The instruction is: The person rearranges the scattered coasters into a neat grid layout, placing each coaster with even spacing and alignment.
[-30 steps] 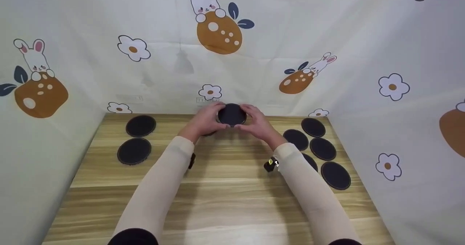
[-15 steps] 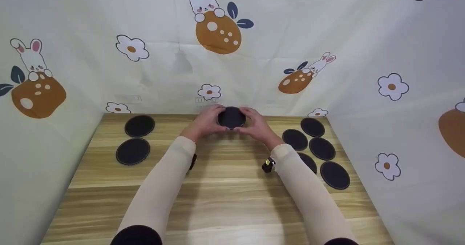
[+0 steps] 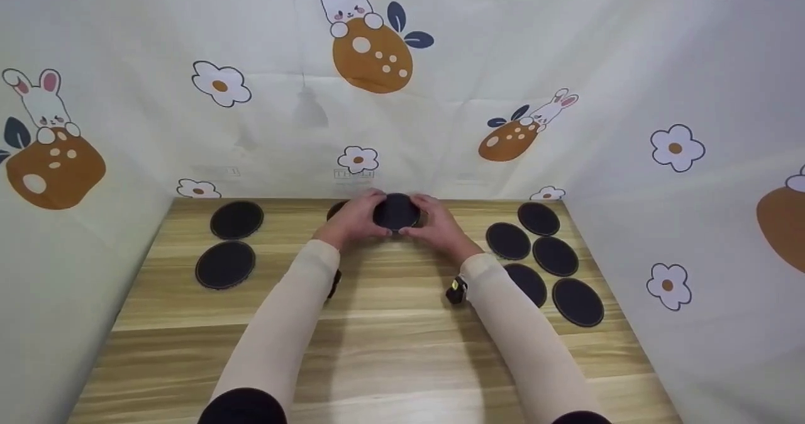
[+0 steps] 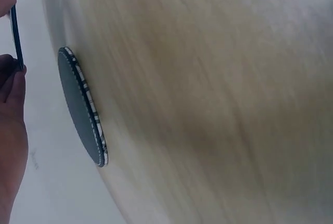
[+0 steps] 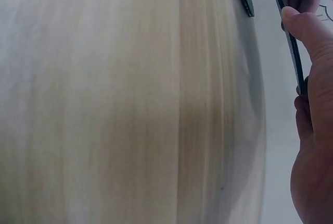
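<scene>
A person's left hand and right hand grasp a black disc between their fingers, raised off the counter, at the center of the frame. Two discs lie at frame left, five discs at right; another disc is partly hidden by the left hand.

Head view high above tabletop

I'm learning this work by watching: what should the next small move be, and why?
Probably lower the held black disc onto the table. The left hand and right hand both grip it by its edges, and both wrist views show it raised off the wood, near another disc lying flat.
</scene>
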`<control>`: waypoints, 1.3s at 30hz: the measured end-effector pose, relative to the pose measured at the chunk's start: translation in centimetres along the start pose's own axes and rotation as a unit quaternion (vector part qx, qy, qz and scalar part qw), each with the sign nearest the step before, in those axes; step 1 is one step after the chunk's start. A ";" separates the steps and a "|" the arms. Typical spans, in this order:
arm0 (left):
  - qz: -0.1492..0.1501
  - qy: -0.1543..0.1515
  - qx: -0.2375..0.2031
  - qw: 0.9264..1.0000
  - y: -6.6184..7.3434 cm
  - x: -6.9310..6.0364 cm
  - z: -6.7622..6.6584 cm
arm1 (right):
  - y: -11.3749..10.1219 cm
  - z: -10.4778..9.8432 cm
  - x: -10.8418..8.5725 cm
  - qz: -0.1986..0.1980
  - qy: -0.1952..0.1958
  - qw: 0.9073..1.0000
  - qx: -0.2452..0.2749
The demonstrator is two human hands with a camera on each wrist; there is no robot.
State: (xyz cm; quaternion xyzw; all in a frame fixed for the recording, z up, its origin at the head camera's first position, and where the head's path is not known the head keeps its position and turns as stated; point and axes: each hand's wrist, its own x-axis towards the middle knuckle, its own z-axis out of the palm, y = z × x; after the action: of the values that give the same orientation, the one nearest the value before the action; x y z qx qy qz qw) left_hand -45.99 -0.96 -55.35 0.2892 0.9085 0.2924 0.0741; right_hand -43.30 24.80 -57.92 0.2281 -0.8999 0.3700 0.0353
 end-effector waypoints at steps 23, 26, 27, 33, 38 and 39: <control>-0.040 -0.013 0.003 0.999 -0.4 0.9 1.9 | 0.8 1.4 0.1 0.043 -0.006 0.999 -0.017; -0.042 -0.019 0.007 0.999 -0.6 1.2 2.0 | 1.0 1.6 0.2 0.035 -0.003 0.999 -0.011; -0.043 -0.021 0.008 0.999 -0.7 1.3 2.1 | 1.1 1.7 0.2 0.034 -0.004 0.999 -0.010; -0.047 -0.030 0.020 0.998 -1.0 1.8 2.3 | 1.5 1.9 0.4 0.027 -0.001 1.000 0.001; -0.048 -0.029 0.020 0.998 -0.9 1.7 2.1 | 1.4 2.0 0.5 0.043 -0.012 0.999 0.003; -0.048 -0.029 0.020 0.998 -1.0 1.6 2.0 | 1.4 2.0 0.5 0.048 -0.015 0.999 0.004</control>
State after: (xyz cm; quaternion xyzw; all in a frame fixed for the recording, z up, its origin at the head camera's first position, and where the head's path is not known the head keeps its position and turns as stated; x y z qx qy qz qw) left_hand -47.18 0.32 -57.51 0.2554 0.9242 0.2622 0.1086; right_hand -44.14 24.07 -60.14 0.1901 -0.9089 0.3711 0.0034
